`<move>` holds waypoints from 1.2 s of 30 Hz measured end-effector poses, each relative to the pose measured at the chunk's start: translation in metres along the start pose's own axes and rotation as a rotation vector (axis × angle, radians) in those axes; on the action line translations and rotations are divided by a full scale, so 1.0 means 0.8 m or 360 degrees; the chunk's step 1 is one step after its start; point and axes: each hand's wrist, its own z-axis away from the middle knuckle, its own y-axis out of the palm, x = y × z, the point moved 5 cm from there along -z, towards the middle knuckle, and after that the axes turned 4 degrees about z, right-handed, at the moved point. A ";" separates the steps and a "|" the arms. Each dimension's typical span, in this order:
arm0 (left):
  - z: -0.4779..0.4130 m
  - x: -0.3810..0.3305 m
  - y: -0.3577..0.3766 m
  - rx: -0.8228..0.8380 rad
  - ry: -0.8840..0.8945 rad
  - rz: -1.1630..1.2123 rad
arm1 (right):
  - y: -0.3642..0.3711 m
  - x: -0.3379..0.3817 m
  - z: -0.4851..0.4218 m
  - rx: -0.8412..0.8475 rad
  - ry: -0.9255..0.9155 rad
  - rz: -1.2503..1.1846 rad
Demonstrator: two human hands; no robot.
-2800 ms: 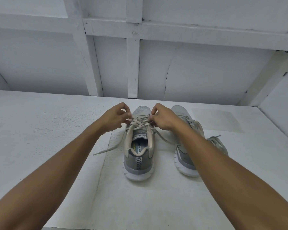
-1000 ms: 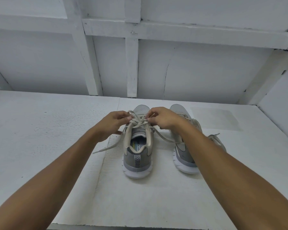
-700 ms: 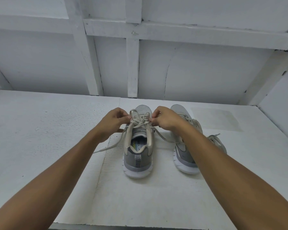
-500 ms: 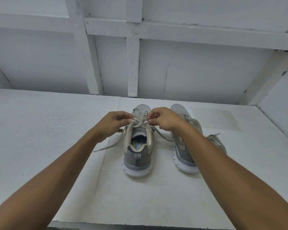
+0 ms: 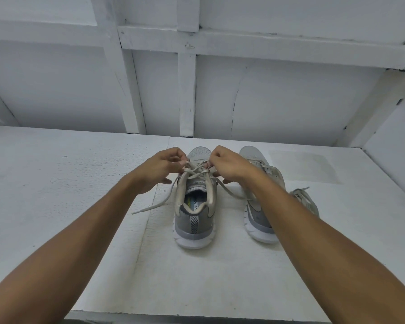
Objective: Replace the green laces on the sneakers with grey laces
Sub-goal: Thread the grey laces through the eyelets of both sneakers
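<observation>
A white framed wall (image 5: 290, 101) is rising across the top of the view from ten o'clock round to two, its painted battens crossing near twelve. Below it a white tabletop (image 5: 56, 183) is spreading out, with a faintly darker square patch (image 5: 302, 167) lying at two o'clock from the shoes. The right forearm (image 5: 313, 235) is reaching in from five o'clock and covering much of the second sneaker (image 5: 257, 220). A pale tangle of lace (image 5: 305, 198) is lying just beside that shoe at its three o'clock, partly behind the same arm (its colour is too washed out to tell).

Inside the near sneaker (image 5: 194, 225), the insole label (image 5: 193, 203) is showing the letters "RY FO" beside a yellow-green mark; the collar is cutting off the rest.

That sneaker is sitting just above the middle of the view, heel toward the person and toe pointing to twelve o'clock, showing a grey mesh upper, beige collar, striped heel tab and thick white sole. A pale grey lace (image 5: 198, 170) is crossing over its tongue. The left hand (image 5: 160, 168) is gripping the lace with curled fingertips at the shoe's ten o'clock, and the right hand (image 5: 228, 164) is gripping it likewise at one o'clock. One loose end (image 5: 150, 206) is trailing over the table toward eight o'clock; the other is running toward four o'clock under the right forearm.
</observation>
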 end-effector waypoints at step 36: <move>0.006 0.001 0.008 -0.0093 0.0060 0.0162 | -0.002 -0.010 0.006 -0.0076 0.0016 -0.0199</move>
